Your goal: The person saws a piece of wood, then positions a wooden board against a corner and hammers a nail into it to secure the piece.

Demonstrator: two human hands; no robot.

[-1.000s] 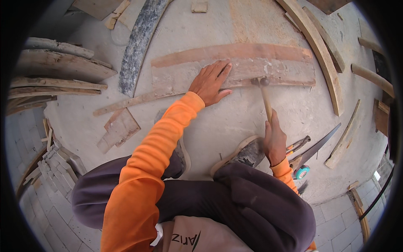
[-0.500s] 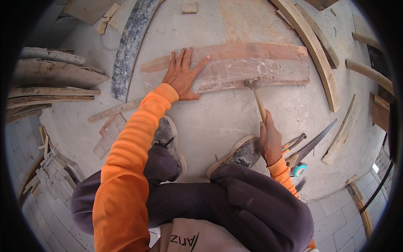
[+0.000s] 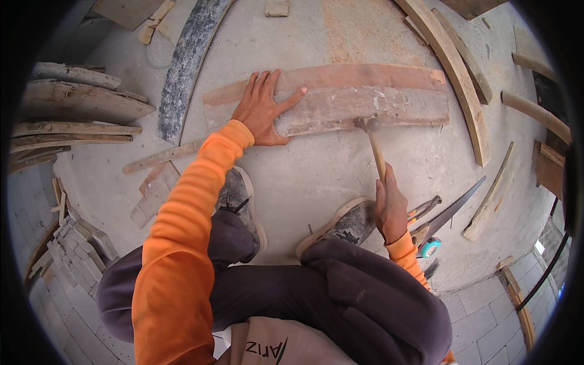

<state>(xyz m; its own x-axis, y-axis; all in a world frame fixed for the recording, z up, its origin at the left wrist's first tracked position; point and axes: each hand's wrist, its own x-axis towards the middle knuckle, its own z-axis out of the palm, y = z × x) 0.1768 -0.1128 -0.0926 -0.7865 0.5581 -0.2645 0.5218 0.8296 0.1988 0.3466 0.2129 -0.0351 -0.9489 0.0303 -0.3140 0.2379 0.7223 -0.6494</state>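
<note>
A wooden board (image 3: 365, 104) lies across the floor in front of me, with a smooth reddish strip along its far side and a rough, whitish near side. My left hand (image 3: 263, 112) rests flat on its left part, fingers spread and thumb pointing out to the side. Wrapped round the lower handle of a hammer (image 3: 378, 152) is my right hand (image 3: 392, 204). The hammer's head is at the board's near edge, right of the middle; whether it touches the wood I cannot tell.
Right of my right hand lie a handsaw (image 3: 453, 210), orange-handled pliers (image 3: 426, 208) and a turquoise tape measure (image 3: 430, 247). A long timber (image 3: 453, 79) lies beyond the board's right end, a dark-stained plank (image 3: 188, 70) beyond its left. Stacked planks (image 3: 85, 100) stand far left.
The view has shifted slightly. My left hand stays flat on the board, and the hammer stays in my right hand by the near edge.
</note>
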